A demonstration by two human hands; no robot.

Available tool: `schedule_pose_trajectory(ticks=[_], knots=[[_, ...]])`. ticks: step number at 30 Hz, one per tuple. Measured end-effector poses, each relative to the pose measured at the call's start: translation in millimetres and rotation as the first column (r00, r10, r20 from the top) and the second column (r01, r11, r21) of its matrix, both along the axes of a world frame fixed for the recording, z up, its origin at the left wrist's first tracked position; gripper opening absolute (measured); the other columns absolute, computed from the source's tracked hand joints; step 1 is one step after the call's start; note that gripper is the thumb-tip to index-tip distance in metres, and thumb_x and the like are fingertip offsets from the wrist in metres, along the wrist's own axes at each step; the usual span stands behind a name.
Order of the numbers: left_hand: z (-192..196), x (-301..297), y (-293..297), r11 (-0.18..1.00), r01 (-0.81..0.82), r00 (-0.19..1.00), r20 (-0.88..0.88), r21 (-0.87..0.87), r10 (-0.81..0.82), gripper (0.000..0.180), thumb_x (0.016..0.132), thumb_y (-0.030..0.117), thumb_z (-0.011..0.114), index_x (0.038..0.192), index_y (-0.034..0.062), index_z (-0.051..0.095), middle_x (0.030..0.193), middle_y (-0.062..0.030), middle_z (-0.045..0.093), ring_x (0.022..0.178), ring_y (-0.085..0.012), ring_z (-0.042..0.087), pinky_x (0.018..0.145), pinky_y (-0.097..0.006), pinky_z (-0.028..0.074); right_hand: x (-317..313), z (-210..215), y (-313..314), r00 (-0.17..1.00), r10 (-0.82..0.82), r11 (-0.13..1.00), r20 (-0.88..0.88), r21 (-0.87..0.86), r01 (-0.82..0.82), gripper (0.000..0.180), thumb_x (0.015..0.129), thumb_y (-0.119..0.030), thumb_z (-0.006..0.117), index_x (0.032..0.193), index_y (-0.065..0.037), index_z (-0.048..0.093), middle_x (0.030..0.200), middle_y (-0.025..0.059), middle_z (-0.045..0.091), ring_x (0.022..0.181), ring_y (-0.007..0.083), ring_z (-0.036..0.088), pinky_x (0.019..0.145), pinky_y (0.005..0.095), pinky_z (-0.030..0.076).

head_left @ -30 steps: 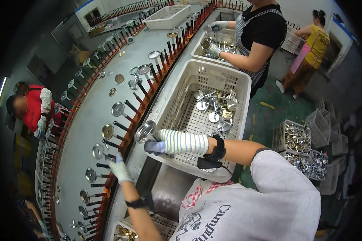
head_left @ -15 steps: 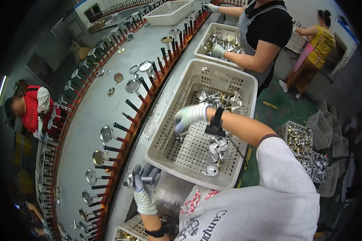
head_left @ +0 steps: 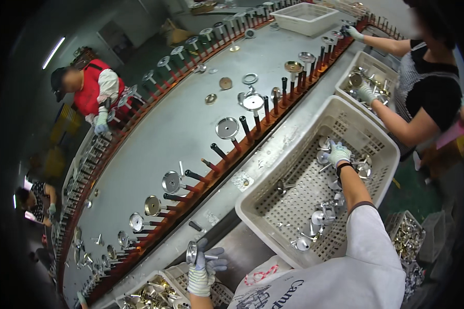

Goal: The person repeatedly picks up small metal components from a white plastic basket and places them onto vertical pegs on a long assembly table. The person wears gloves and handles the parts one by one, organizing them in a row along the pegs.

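My left hand [head_left: 203,265], bottom centre, grips a metal disc part [head_left: 193,253]. My right hand [head_left: 338,153], at centre right, reaches into the white basket [head_left: 273,180], fingers curled over loose parts [head_left: 322,154]; what they grip I cannot tell.

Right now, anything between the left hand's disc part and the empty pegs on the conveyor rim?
Nothing visible. The left hand holds the disc part just below the rim; the nearest bare peg sits directly above, open gap between.

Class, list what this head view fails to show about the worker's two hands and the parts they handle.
- Right hand in the white basket: the glove's back hides whether it grips a part.
- Left hand: the metal disc part is too small to make out its shape.
- Lower basket: cut off by the bottom edge.
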State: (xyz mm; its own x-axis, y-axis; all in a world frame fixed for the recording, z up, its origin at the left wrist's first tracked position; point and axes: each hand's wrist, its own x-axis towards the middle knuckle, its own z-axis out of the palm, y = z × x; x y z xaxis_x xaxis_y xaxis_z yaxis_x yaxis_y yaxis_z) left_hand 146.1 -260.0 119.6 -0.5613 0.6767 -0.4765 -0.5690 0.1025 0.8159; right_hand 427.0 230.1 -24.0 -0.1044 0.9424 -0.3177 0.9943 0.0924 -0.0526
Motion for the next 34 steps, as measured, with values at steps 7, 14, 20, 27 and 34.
schedule_pose_trajectory(ticks=[7,14,20,27,34], knots=[[13,-44,66,0.969,0.035,0.947,-0.319,0.246,0.046,0.066,0.086,0.036,0.066,0.135,0.0047,0.036,0.117,-0.0160,0.056,0.101,-0.0265,0.061,0.082,-0.041,0.053,9,-11,-27,0.962,0.263,0.960,0.074,0.083,-0.269,0.062,0.080,-0.044,0.058,0.134,-0.021,0.041,0.113,0.0167,0.059,0.098,0.0331,0.063,0.081,0.0474,0.048],[-50,-143,121,0.876,-0.379,0.340,-0.925,-0.299,-0.169,0.028,0.091,0.020,0.055,0.113,0.0020,0.058,0.103,-0.0165,0.063,0.091,-0.0228,0.061,0.080,-0.038,0.047,3,-38,-95,0.910,0.415,0.903,0.005,-0.121,-0.412,0.045,0.084,-0.043,0.051,0.121,-0.017,0.052,0.112,0.0176,0.062,0.102,0.0335,0.061,0.085,0.0451,0.048],[-94,-179,126,0.981,-0.186,0.528,-0.847,-0.052,0.055,0.037,0.089,0.035,0.059,0.102,0.0004,0.064,0.089,-0.0130,0.067,0.073,-0.0248,0.055,0.073,-0.038,0.045,-4,-27,-161,0.831,0.314,0.837,-0.460,-0.279,-0.471,0.053,0.075,-0.035,0.067,0.120,-0.010,0.055,0.106,0.0125,0.065,0.096,0.0264,0.061,0.083,0.0377,0.047],[-137,-231,92,0.973,-0.132,0.457,-0.883,-0.189,-0.110,0.034,0.091,0.027,0.056,0.113,0.0004,0.058,0.100,-0.0137,0.065,0.078,-0.0219,0.057,0.070,-0.035,0.049,-68,81,-195,0.452,-0.047,0.886,-0.891,-0.246,-0.394,0.049,0.085,-0.033,0.066,0.119,-0.001,0.052,0.099,0.0040,0.062,0.087,0.0153,0.058,0.078,0.0290,0.048],[-131,-122,77,0.947,-0.216,0.440,-0.841,0.239,0.313,0.037,0.088,0.020,0.057,0.118,-0.0008,0.052,0.111,-0.0121,0.059,0.100,-0.0267,0.056,0.095,-0.035,0.042,-89,134,-282,-0.291,-0.556,0.787,-0.779,-0.381,-0.485,0.040,0.089,-0.033,0.063,0.117,-0.007,0.054,0.099,0.0047,0.063,0.087,0.0122,0.062,0.077,0.0255,0.051]])
